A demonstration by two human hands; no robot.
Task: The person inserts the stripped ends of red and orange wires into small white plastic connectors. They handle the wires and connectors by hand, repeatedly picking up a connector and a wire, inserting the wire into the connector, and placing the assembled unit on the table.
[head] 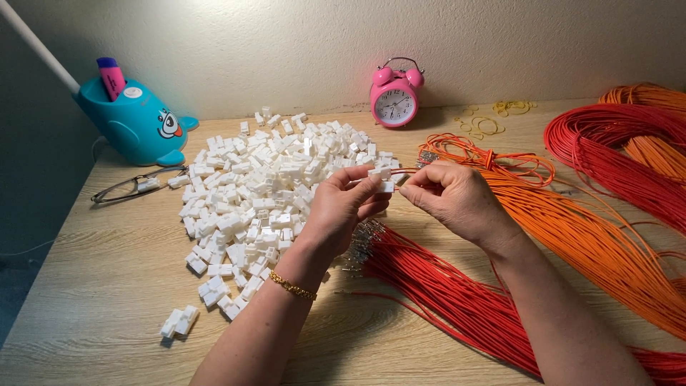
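One white connector (384, 179) pinched between left hand (343, 209) fingers (366, 187), right hand (457, 196) alongside

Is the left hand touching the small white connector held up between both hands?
Touching. The head view shows the left hand with thumb and forefinger pinched directly on the white connector, no gap visible.

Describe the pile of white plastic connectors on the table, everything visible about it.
The pile of white connectors is a loose heap of small blocky housings, plastic by the look, spread on the wooden table left of centre. A few strays lie apart at its near-left edge. The left hand hovers over its right side, holding one connector.
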